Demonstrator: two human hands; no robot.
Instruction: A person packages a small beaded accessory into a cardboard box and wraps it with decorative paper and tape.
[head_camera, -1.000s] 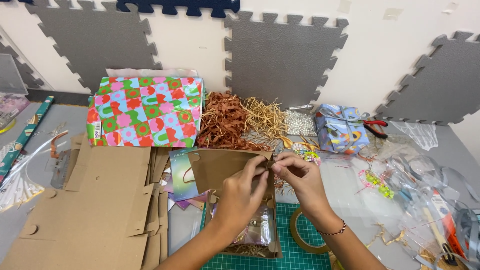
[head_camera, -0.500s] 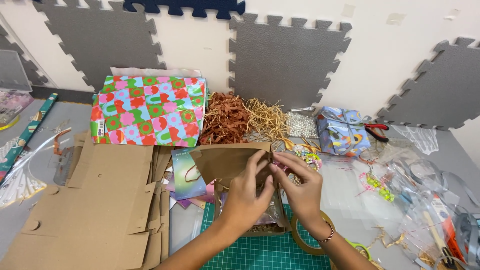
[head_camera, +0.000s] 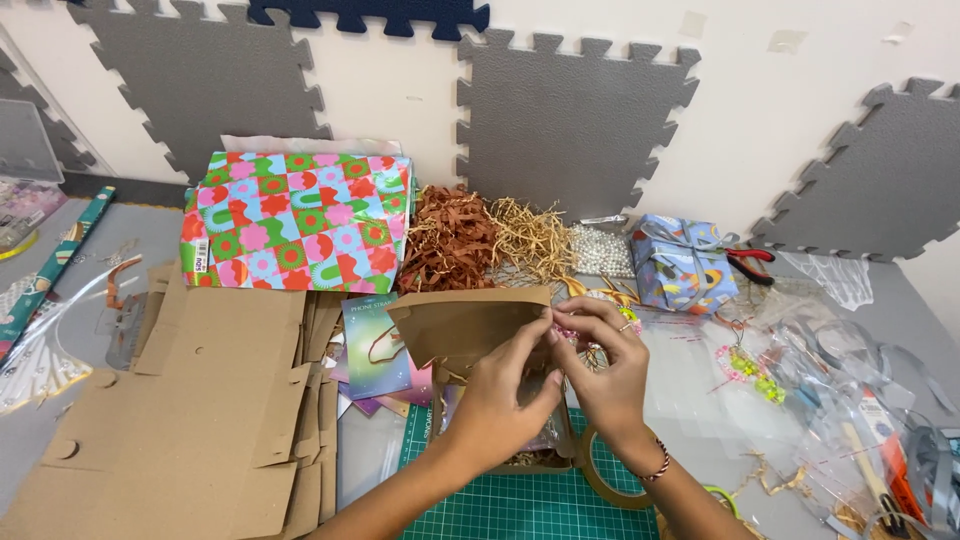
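At the middle of the table, above the green cutting mat (head_camera: 520, 500), a small brown cardboard box (head_camera: 470, 325) stands with its lid flap raised, long axis running left to right. The left hand (head_camera: 500, 400) pinches the flap's right edge; the right hand (head_camera: 605, 365) closes on the same corner, equally near. Flattened cardboard (head_camera: 200, 400) crowds the left, clear plastic bags (head_camera: 850, 400) the right; a tape roll (head_camera: 600, 475) sits just beside the right wrist.

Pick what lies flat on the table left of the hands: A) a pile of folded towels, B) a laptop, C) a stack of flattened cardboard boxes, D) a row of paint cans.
C: flattened cardboard boxes lie spread left of the left hand and right hand, below the bright patterned wrapped box.
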